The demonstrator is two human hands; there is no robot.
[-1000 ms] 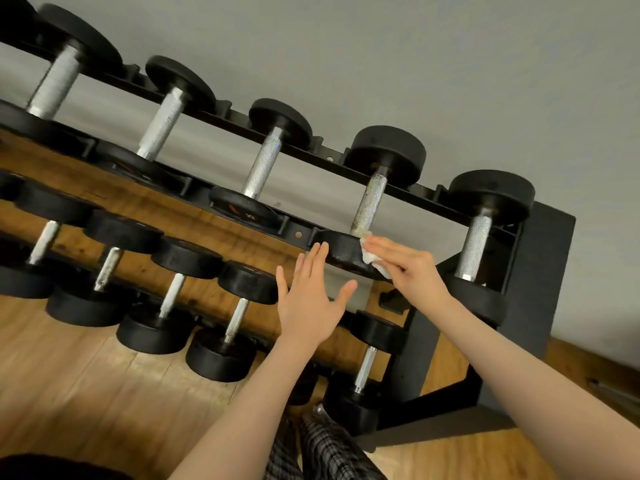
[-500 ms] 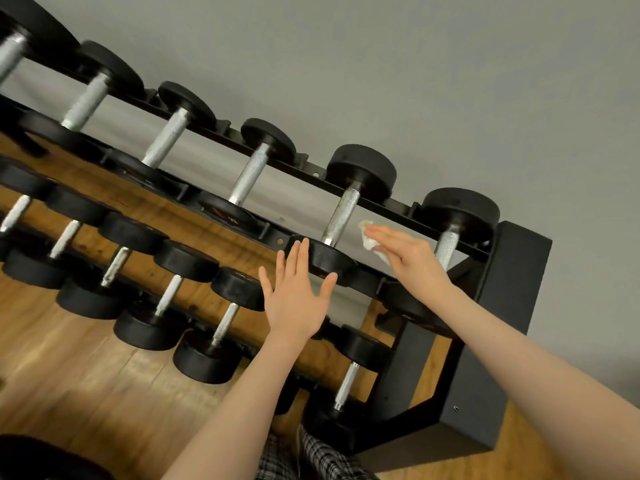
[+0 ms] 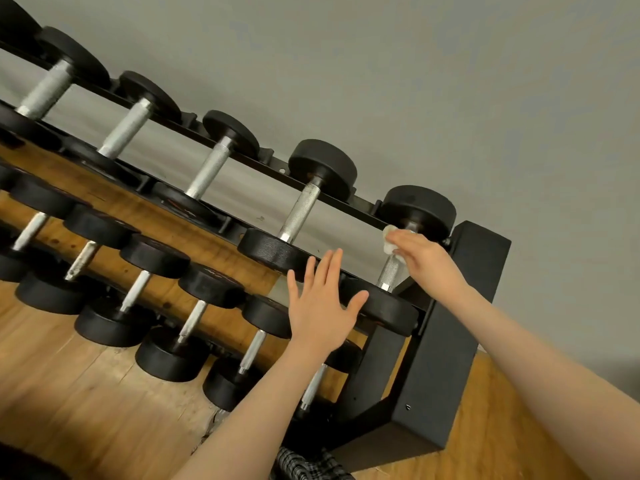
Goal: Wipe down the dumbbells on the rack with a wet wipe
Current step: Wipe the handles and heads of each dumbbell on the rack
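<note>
Both hands matter: your right hand [image 3: 427, 258] pinches the wipe [image 3: 390, 241] on the rightmost dumbbell [image 3: 398, 258], whose handle runs toward lower left, while your left hand [image 3: 323, 303] hovers flat below it.

Black round-headed dumbbells with knurled silver handles lie in rows on the black rack [image 3: 446, 344], on the top tier and a lower tier. A crumpled white wet wipe [image 3: 390, 241] presses on the handle of the rightmost top dumbbell [image 3: 417, 209].
</note>
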